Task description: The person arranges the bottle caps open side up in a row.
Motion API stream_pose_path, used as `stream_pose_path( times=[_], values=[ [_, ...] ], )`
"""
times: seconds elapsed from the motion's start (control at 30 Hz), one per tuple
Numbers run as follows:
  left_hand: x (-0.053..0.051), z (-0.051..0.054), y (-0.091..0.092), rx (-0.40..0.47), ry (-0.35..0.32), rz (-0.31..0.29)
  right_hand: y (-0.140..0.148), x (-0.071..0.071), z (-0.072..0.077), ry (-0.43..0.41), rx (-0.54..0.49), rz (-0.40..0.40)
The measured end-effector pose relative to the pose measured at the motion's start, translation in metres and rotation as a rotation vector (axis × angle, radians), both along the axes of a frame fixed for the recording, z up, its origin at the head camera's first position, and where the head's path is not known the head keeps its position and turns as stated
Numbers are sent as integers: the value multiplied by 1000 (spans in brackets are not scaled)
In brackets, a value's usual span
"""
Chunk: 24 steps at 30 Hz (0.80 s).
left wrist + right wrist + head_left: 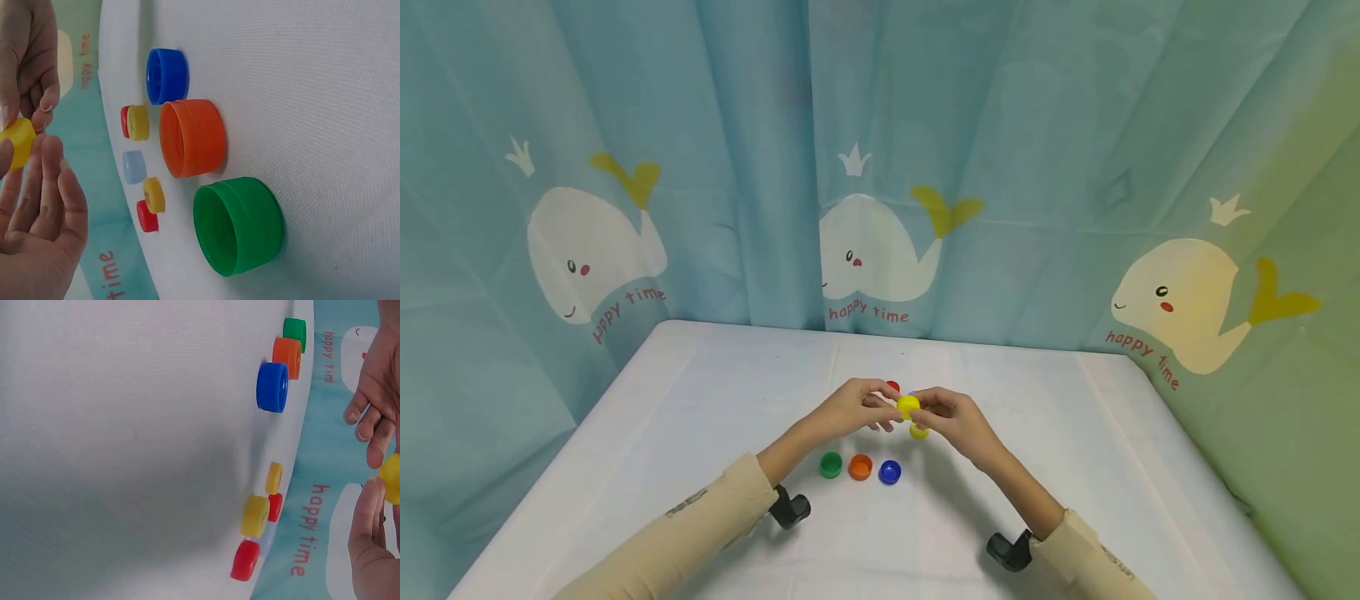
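A yellow bottle cap (pixel 908 407) is held up above the white table between both hands. My left hand (pixel 850 407) pinches it from the left, thumb and fingertips at its edge. From the right, my right hand (pixel 961 423) grips the same cap with thumb and fingers. Below and nearer to me, a green cap (pixel 831 465), an orange cap (pixel 861 467) and a blue cap (pixel 890 472) lie in a row, hollow sides up. Beyond them in the left wrist view are a light blue cap (pixel 134 167), a yellow cap (pixel 154 195) and a red cap (pixel 147 216).
Another red cap (pixel 245 560) and a yellow cap (pixel 255 516) lie on the table under the right hand's side. A white cloth covers the table (pixel 737 400). A blue-green curtain (pixel 1037 167) with whale prints hangs behind it.
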<state>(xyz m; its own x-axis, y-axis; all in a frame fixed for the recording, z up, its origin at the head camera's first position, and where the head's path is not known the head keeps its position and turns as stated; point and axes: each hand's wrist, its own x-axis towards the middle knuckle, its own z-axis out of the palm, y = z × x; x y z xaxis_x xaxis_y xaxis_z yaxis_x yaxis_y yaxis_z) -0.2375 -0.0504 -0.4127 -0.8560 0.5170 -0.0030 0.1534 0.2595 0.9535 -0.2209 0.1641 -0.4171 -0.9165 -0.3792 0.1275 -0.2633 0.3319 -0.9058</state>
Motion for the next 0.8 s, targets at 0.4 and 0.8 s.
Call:
stream_pose_path(
  times=[0.4,0.8],
  values=[
    [3,-4,1,42,-7,-18,2,5,-8,-45,-120,8],
    [5,-6,3,53,44,-45,1,10,-10,-75,-143,19]
  ],
)
